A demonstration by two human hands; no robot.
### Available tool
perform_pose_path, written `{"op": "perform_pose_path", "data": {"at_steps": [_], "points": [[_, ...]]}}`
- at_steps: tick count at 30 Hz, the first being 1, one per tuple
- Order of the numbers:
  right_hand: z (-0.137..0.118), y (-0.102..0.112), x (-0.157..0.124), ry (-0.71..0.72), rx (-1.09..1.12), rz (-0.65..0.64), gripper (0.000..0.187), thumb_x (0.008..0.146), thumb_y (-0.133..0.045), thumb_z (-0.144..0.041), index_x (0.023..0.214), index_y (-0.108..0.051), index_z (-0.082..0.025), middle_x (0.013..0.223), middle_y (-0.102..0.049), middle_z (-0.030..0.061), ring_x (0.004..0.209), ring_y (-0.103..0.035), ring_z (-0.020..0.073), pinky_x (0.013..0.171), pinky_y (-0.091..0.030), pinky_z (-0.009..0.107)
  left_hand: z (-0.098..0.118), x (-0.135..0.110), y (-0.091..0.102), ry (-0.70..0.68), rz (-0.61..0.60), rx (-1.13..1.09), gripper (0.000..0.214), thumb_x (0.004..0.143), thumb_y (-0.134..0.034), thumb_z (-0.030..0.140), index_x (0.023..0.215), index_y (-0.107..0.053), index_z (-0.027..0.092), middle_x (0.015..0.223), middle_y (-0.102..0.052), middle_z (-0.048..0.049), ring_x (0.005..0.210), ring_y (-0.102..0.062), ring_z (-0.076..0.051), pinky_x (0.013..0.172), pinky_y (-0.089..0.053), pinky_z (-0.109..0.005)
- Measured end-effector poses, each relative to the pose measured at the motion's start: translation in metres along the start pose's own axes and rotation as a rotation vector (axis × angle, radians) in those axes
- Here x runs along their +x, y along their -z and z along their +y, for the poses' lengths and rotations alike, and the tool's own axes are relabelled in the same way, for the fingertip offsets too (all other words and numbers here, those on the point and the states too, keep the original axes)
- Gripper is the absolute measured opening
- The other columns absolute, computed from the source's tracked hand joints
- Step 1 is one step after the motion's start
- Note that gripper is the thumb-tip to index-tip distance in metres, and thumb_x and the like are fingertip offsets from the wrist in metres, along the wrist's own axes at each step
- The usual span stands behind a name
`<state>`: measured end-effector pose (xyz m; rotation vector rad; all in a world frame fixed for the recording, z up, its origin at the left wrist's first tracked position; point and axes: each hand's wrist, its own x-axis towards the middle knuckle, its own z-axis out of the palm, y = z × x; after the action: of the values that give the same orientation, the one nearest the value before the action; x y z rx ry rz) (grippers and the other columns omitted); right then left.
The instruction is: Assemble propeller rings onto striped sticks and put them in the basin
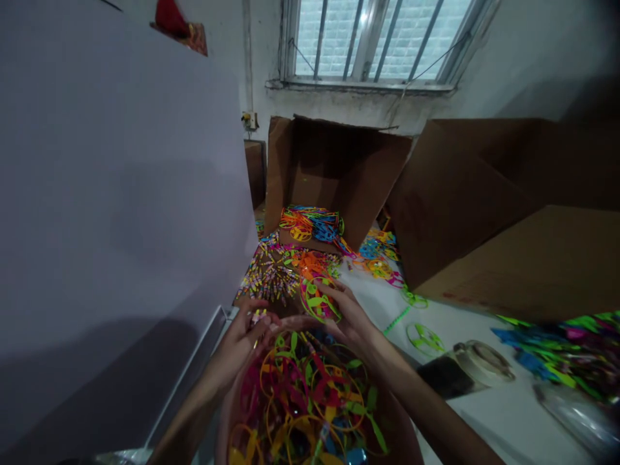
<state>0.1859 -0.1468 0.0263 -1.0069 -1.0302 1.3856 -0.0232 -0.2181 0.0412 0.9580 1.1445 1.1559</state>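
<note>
My left hand (247, 332) is closed around several small pink, white and yellow pieces at the far rim of a pink tub (232, 403). Between the fingers of my right hand (349, 310) is a green propeller ring (314, 301), held upright just beyond the tub's rim. Orange, yellow, green and red propeller rings (334, 394) fill the tub in front of me. Past my left hand, many small striped pieces (271, 274) lie spread over a brown surface. Orange propeller parts (312, 261) lie just beyond the ring.
An open cardboard box (372, 174) lies on its side, with coloured sticks and rings inside. A bigger carton (533, 258) stands at right, by a lidded jar (479, 361) and a loose green ring (425, 339). A tall pale panel (121, 194) borders the left.
</note>
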Motion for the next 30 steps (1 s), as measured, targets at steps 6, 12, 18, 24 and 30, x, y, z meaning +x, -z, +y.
{"op": "perform_pose_path", "data": {"at_steps": [6,12,18,24,30], "points": [[-0.014,0.000,-0.041,-0.164,0.062,-0.023,0.043,0.068,-0.087,-0.034,0.106,-0.071,-0.024,0.093,-0.079,0.0022,0.080,-0.075,0.0244,0.069,-0.058,0.033,-0.003,0.006,-0.008,-0.033,-0.064,-0.133,0.028,0.076,-0.080,0.033,0.091,-0.063,0.018,0.086,-0.069,-0.0023,0.067,-0.059,-0.011,0.064,-0.045,-0.023],[-0.024,-0.003,-0.071,-0.177,-0.018,-0.072,0.034,0.071,-0.086,-0.034,0.102,-0.076,-0.023,0.097,-0.079,0.0024,0.085,-0.074,0.0233,0.079,-0.057,0.033,0.005,0.002,-0.008,-0.079,-0.168,0.005,0.026,0.084,-0.074,0.038,0.098,-0.068,0.017,0.068,-0.058,0.0034,0.056,-0.051,-0.009,0.054,-0.038,-0.021],[-0.026,0.000,-0.086,-0.226,-0.044,-0.115,0.025,0.073,-0.086,-0.034,0.095,-0.078,-0.025,0.082,-0.078,0.0009,0.073,-0.072,0.0209,0.072,-0.058,0.033,0.016,-0.005,-0.008,-0.129,-0.270,0.172,0.025,0.088,-0.069,0.040,0.101,-0.070,0.018,0.067,-0.058,0.0030,0.054,-0.049,-0.009,0.052,-0.036,-0.021],[-0.027,0.000,-0.097,-0.268,-0.051,-0.230,0.037,0.083,-0.078,-0.032,0.120,-0.073,-0.032,0.101,-0.079,0.0023,0.084,-0.074,0.0225,0.078,-0.059,0.035,0.022,-0.008,-0.007,-0.189,-0.342,0.353,0.027,0.092,-0.063,0.041,0.081,-0.063,0.017,0.068,-0.051,0.0040,0.061,-0.045,-0.010,0.057,-0.034,-0.022],[-0.034,-0.009,-0.103,-0.217,-0.069,-0.284,0.036,0.083,-0.076,-0.036,0.119,-0.074,-0.032,0.124,-0.073,0.0036,0.116,-0.067,0.0292,0.089,-0.058,0.040,0.027,-0.006,0.003,-0.124,-0.521,0.384,0.021,0.093,-0.062,0.041,0.092,-0.056,0.020,0.079,-0.056,0.0035,0.069,-0.047,-0.011,0.061,-0.035,-0.022]]}}
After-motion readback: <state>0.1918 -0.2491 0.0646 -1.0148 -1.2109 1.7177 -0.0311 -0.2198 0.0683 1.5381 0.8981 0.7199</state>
